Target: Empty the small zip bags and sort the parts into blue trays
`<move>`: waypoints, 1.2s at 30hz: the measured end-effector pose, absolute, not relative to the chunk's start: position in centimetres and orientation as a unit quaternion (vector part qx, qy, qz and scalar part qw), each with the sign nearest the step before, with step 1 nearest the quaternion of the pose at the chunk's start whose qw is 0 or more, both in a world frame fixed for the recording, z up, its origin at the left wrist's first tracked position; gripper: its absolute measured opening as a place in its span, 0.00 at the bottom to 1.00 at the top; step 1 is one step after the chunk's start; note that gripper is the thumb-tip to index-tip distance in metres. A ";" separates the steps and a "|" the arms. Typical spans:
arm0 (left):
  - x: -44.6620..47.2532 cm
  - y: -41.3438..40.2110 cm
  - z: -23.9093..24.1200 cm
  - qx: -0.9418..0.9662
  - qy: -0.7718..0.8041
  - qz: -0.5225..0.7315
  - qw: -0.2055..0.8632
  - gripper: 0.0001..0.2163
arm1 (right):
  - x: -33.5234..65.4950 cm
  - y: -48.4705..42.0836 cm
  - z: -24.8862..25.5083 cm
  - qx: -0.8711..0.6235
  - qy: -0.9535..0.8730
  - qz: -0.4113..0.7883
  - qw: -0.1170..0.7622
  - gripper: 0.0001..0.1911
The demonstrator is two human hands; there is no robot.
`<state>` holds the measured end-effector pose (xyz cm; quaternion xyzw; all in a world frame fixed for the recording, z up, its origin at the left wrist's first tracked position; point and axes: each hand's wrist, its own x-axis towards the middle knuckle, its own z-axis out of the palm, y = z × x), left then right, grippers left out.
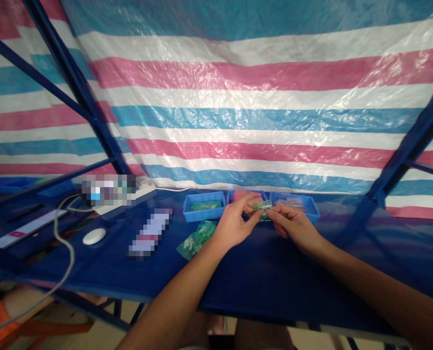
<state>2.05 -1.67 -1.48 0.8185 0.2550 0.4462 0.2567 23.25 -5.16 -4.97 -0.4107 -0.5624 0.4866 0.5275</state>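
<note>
A small clear plastic bag with something green and whitish in it (262, 206) is held up between my two hands, above the front of the bins. My left hand (238, 221) grips its left side, fingers curled behind and thumb in front. The fingertips of my right hand (289, 223) pinch its right edge. The bag's lower part is partly hidden by my fingers. Just left of my left forearm lies a pile of similar green-filled plastic bags (198, 240), flat on the blue table (252, 277).
Three blue bins stand in a row: a left bin (204, 215) with green pieces, a middle one with pinkish-red contents (241, 196), and a right bin (314, 215) holding clear packets. Leftward are a blurred-out phone-like object (150, 233), a white mouse (94, 236), a cable (70, 253) and a power strip (145, 190).
</note>
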 end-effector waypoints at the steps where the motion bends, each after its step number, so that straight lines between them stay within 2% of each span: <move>1: 2.1 -1.7 -1.5 0.817 0.249 0.448 0.265 0.19 | 23.2 -5.1 -5.0 -0.409 -0.560 0.491 0.528 0.20; 3: 2.1 -1.7 -1.3 0.814 0.250 0.456 0.257 0.16 | 23.2 -5.0 -5.1 -0.407 -0.559 0.492 0.529 0.20; 6: 1.4 -1.2 -0.9 0.802 0.290 0.485 0.192 0.10 | 23.1 -5.0 -5.0 -0.413 -0.558 0.495 0.523 0.20; 10: -1.7 0.7 0.3 0.762 0.391 0.505 0.109 0.10 | 23.0 -5.1 -4.7 -0.424 -0.560 0.498 0.509 0.21; 13: -4.8 2.5 0.9 0.726 0.500 0.466 0.082 0.11 | 22.9 -5.1 -4.7 -0.436 -0.563 0.491 0.501 0.22; 17: -7.4 4.2 0.6 0.738 0.576 0.349 0.046 0.12 | 22.9 -5.2 -5.0 -0.456 -0.586 0.473 0.475 0.22; 20: -7.8 4.7 -0.1 0.769 0.578 0.272 0.024 0.12 | 22.7 -5.6 -5.2 -0.460 -0.668 0.383 0.441 0.18; 23: -7.5 4.5 -0.5 0.780 0.576 0.243 0.013 0.13 | 22.0 -6.1 -4.9 -0.391 -0.797 0.242 0.392 0.14; 25: -7.2 4.2 -0.5 0.780 0.580 0.236 0.015 0.13 | 21.3 -6.4 -4.7 -0.328 -0.862 0.176 0.345 0.17; 29: -6.8 3.6 -0.4 0.772 0.592 0.231 0.006 0.14 | 20.1 -6.5 -4.3 -0.266 -0.928 0.125 0.230 0.27; 31: -6.7 3.6 -0.5 0.764 0.597 0.244 -0.016 0.16 | 20.0 -6.3 -4.4 -0.259 -0.937 0.120 0.200 0.30; 36: -6.5 3.6 -0.4 0.755 0.565 0.326 -0.066 0.17 | 21.4 -5.8 -4.9 -0.319 -0.915 0.082 0.231 0.31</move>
